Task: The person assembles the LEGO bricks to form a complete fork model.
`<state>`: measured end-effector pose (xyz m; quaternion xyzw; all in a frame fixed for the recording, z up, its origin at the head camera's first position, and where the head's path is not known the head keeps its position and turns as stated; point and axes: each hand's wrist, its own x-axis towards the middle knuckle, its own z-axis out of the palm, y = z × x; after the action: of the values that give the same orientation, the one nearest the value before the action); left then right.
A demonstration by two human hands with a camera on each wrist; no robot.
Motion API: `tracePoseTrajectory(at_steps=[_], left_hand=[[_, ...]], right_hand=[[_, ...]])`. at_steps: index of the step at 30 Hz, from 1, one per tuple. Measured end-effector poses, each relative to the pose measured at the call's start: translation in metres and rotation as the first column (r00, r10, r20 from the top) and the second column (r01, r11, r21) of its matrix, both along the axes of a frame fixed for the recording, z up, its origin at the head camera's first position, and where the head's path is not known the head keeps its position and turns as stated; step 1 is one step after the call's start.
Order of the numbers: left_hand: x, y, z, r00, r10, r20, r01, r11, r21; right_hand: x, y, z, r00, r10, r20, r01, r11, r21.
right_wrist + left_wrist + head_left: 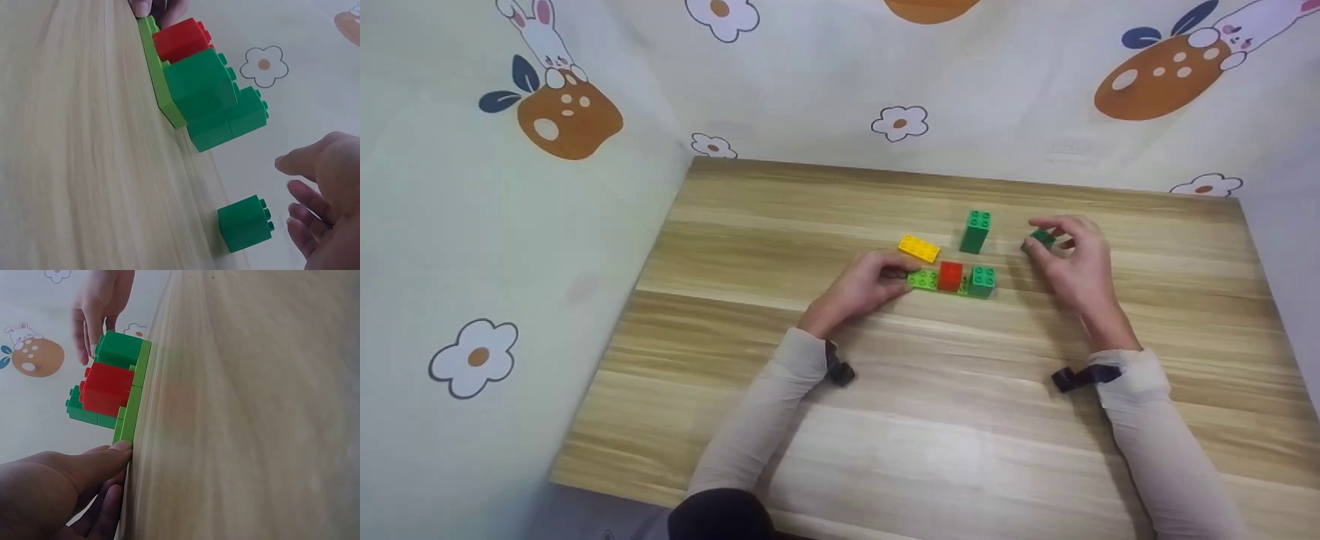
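My left hand (864, 289) pinches the left end of a lime-green building-block plate (131, 416), thumb on its edge. A red block (950, 277) stands near the middle of that plate, and a green block (982, 283) stands at its right end. Over to the right, my right hand (1080, 270) is beside a loose green block (244, 224) on the table. In the right wrist view its thumb and fingers are spread and a gap separates them from this block. Head-on from above, the thumb and fingers partly hide it.
Behind the plate stands a taller stack of two green blocks (975, 234). A flat yellow block (919, 248) lies behind the plate's left end, close to my left fingers. The wooden table (720, 247) meets patterned wall sheeting (810, 90) at the back and left.
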<state>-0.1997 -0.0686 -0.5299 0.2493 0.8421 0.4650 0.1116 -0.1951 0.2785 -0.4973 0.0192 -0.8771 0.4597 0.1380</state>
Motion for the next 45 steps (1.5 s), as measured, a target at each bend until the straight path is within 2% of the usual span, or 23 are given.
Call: tracePoseTrajectory(at_steps=[7,10,17,24,36,45], left_hand=[[0.0,-0.001,0.0,1.0,-0.008,-0.013,0.007,1.0,-0.009],[0.0,-0.001,0.0,1.0,-0.008,-0.007,0.008,1.0,-0.007],[-0.001,-0.001,0.001,0.999,-0.006,0.031,0.006,1.0,-0.011],[-0.002,-0.002,0.001,1.0,-0.003,0.019,0.003,1.0,-0.019],[-0.001,-0.002,0.0,1.0,-0.004,0.017,0.004,1.0,-0.01],[-0.001,-0.001,-0.001,1.0,-0.007,0.009,0.007,1.0,-0.011]], right_hand=[[-0.002,0.009,-0.005,0.997,-0.069,0.029,0.067,0.996,0.063],[-0.003,0.011,-0.007,0.995,-0.07,0.065,0.066,0.995,0.07],[-0.003,0.014,-0.012,0.995,-0.048,0.091,0.04,0.996,0.083],[-0.005,0.014,-0.013,0.99,-0.054,0.13,0.046,0.997,0.066],[-0.005,0.014,-0.015,0.989,-0.062,0.134,0.057,0.998,0.042],[-0.003,0.009,-0.007,0.997,-0.057,0.057,0.056,0.998,0.032]])
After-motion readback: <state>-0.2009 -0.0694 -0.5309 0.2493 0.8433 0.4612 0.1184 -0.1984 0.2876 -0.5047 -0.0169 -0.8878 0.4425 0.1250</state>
